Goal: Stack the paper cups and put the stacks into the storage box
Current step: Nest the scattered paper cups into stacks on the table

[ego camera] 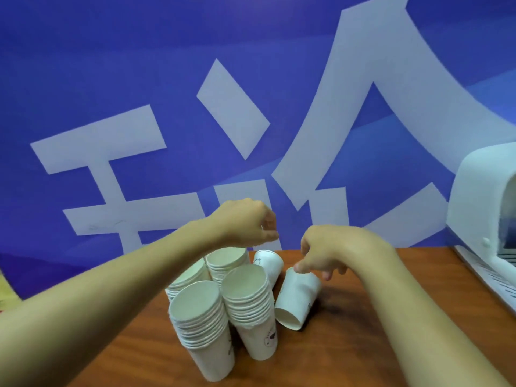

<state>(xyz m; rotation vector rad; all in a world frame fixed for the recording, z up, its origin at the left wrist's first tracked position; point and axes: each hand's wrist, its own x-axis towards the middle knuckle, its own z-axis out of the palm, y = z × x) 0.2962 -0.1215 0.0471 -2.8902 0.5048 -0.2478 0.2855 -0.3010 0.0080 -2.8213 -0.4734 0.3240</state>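
Note:
Several stacks of white paper cups stand close together on the wooden table (363,331). The front left stack (202,325) and the front right stack (250,300) are nearest to me, and two more stacks (227,261) stand behind them. A single printed cup (269,263) stands at the back. My right hand (326,255) pinches the base of a tilted loose cup (297,298), whose mouth points down toward me just right of the stacks. Above the rear stacks hovers my left hand (248,223), fingers curled shut, with nothing visible in it.
A white rounded plastic unit (485,196) with a ribbed edge stands at the table's right side. A blue wall banner with large white characters (251,107) rises right behind the table's far edge.

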